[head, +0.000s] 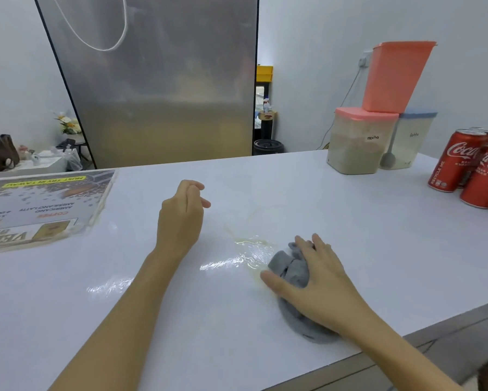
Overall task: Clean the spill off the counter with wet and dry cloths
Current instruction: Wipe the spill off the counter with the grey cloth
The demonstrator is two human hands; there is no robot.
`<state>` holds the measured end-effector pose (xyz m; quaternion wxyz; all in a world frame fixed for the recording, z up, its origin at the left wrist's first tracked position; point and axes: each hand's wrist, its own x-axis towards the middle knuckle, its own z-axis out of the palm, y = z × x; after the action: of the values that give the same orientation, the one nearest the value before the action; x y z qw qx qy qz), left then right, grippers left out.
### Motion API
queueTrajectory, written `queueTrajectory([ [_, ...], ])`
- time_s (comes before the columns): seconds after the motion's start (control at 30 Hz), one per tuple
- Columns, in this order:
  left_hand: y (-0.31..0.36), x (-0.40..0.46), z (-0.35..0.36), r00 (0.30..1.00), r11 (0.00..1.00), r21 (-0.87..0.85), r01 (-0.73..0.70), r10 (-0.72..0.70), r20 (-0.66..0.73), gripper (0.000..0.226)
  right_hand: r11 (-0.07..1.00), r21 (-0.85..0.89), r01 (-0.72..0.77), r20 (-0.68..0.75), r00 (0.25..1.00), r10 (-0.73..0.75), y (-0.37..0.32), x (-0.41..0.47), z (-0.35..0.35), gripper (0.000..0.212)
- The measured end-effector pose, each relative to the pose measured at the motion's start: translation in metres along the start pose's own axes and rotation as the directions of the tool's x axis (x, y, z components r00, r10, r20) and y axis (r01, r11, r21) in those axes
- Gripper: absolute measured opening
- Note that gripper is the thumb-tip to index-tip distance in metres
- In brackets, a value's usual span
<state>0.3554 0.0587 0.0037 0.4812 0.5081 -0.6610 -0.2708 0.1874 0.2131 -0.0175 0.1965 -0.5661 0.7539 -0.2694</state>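
A pale yellowish spill point(248, 244) shines on the white counter point(335, 210), with wet streaks trailing to its left. A bunched grey cloth point(292, 270) lies at the spill's right edge. My right hand point(319, 280) rests on top of the cloth, fingers spread over it and thumb at its left side. My left hand point(182, 213) hovers over the counter left of the spill, fingers loosely curled, holding nothing. Only one cloth is in view.
A laminated menu sheet point(45, 204) lies at the counter's left. Lidded tubs labelled mocha point(358, 142) and latte point(412, 139) stand at the back right under a pink container point(395, 74). Red cola cans point(474, 165) crowd the right edge. The counter's front edge runs diagonally at lower right.
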Motion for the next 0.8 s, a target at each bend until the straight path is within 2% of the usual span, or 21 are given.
queueTrajectory([
  [0.07, 0.0, 0.001, -0.002, 1.0, 1.0, -0.018, 0.003, -0.004, -0.017, 0.041, 0.992, -0.126, 0.012, 0.048, 0.999, -0.006, -0.011, -0.004, 0.007, 0.113],
  [0.13, -0.001, 0.003, -0.005, 0.999, 0.999, -0.037, 0.012, -0.013, -0.035, 0.042, 0.977, -0.21, 0.025, 0.031, 0.999, -0.019, -0.019, 0.002, 0.017, 0.114],
  [0.27, 0.0, 0.004, -0.007, 0.998, 0.998, -0.053, 0.023, -0.026, -0.058, 0.043, 0.973, -0.229, 0.002, -0.081, 0.997, -0.021, -0.036, 0.041, 0.037, 0.101],
  [0.37, -0.001, 0.003, -0.007, 0.998, 0.999, -0.039, 0.021, -0.023, -0.05, 0.04, 0.965, -0.251, -0.071, -0.155, 0.987, 0.033, -0.045, 0.096, 0.054, 0.094],
  [0.5, -0.002, 0.005, -0.011, 0.996, 1.0, 0.021, 0.01, -0.008, -0.087, 0.03, 0.977, -0.168, -0.134, -0.235, 0.968, 0.092, -0.062, 0.157, 0.062, 0.07],
  [0.57, 0.0, 0.009, -0.015, 0.992, 0.999, -0.018, 0.045, -0.047, -0.115, 0.029, 0.995, -0.086, -0.045, -0.198, 0.98, 0.027, -0.073, 0.167, 0.065, 0.057],
  [0.67, 0.006, 0.011, -0.019, 0.985, 0.997, -0.067, 0.034, -0.045, -0.169, 0.03, 0.985, -0.022, 0.174, -0.048, 0.983, -0.175, -0.09, 0.146, 0.068, 0.034],
  [0.8, 0.013, 0.011, -0.025, 0.971, 0.998, -0.044, -0.038, 0.026, -0.238, 0.033, 0.909, 0.006, 0.417, 0.111, 0.903, -0.415, -0.093, 0.086, 0.064, 0.027],
])
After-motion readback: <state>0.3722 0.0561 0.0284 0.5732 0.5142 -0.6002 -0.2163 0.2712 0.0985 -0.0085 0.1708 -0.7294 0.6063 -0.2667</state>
